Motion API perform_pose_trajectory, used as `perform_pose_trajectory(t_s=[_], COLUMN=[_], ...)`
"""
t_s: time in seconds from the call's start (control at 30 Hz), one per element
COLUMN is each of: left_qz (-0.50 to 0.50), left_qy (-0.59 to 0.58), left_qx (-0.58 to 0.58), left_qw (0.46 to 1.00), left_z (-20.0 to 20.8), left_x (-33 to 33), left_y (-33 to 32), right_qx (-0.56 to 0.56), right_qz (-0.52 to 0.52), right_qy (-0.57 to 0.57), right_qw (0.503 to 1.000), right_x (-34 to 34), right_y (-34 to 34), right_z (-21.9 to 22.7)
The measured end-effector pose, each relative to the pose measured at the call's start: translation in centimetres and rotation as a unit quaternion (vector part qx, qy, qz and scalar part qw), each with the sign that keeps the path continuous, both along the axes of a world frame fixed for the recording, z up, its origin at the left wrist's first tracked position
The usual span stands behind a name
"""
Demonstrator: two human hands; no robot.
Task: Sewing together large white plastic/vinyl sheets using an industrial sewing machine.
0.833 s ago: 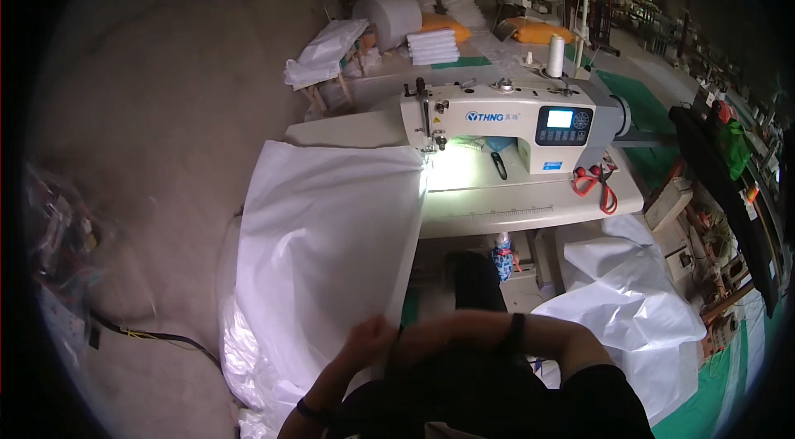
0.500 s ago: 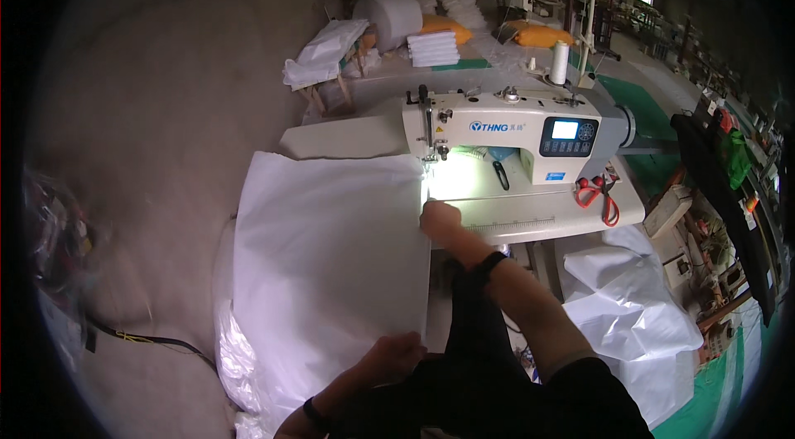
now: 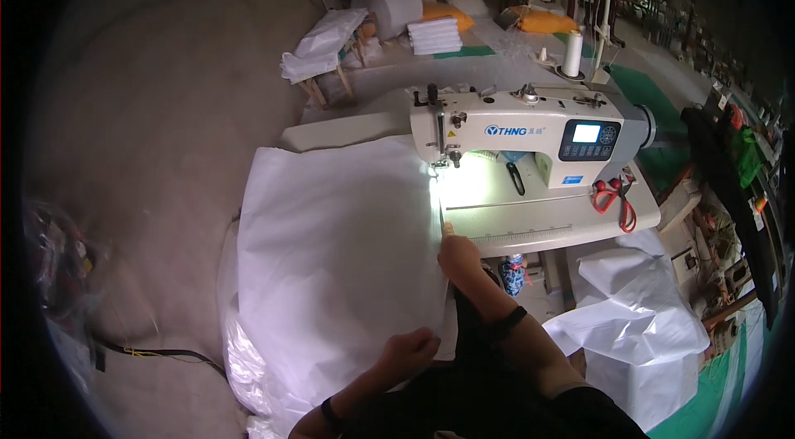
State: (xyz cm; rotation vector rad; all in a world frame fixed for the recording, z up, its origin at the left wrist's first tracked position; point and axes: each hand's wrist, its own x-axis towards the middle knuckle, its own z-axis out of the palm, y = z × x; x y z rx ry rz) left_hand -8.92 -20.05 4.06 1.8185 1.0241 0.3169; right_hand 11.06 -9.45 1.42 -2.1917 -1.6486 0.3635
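Note:
A large white sheet, woven plastic or cloth by its look, covers the left of the sewing bed, its right edge running to the needle area of a white sewing machine. My right hand is at that edge, on the near side of the needle; its index finger points toward the machine while the other fingers curl in over the sheet's edge. Closer to my body, my left hand is closed on the same edge, lower down. What lies under the fingers is partly hidden. The machine's lamp shines brightly around the needle.
Red-handled scissors and a small black thread snipper lie on the machine bed. A white thread cone stands behind. Crumpled white sheeting hangs at the right. Folded white stacks and a large roll are farther back.
My right hand has moved back toward me along the sheet's edge, away from the needle. My left hand stays near the lower edge. The whole view has shifted slightly.

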Motion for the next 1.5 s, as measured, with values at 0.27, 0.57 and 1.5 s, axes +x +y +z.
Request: perform_pose_trajectory(t_s=[0.27,0.57,1.5], left_qz=[0.001,0.043,0.087], left_qy=[-0.006,0.003,0.045], left_qx=[0.014,0.069,0.135], left_qw=[1.0,0.997,0.986], left_z=[-1.2,-2.6,-1.2], left_x=[2.7,5.2,4.6], left_y=[2.3,5.5,12.1], right_qx=[0.014,0.014,0.015], right_qz=[0.006,0.027,0.018], right_qy=[0.047,0.037,-0.077], right_qw=[0.999,0.999,0.997], right_x=[0.2,0.1,2.4], right_y=[-0.7,-1.1,9.0], right_z=[-0.5,-0.8,0.2])
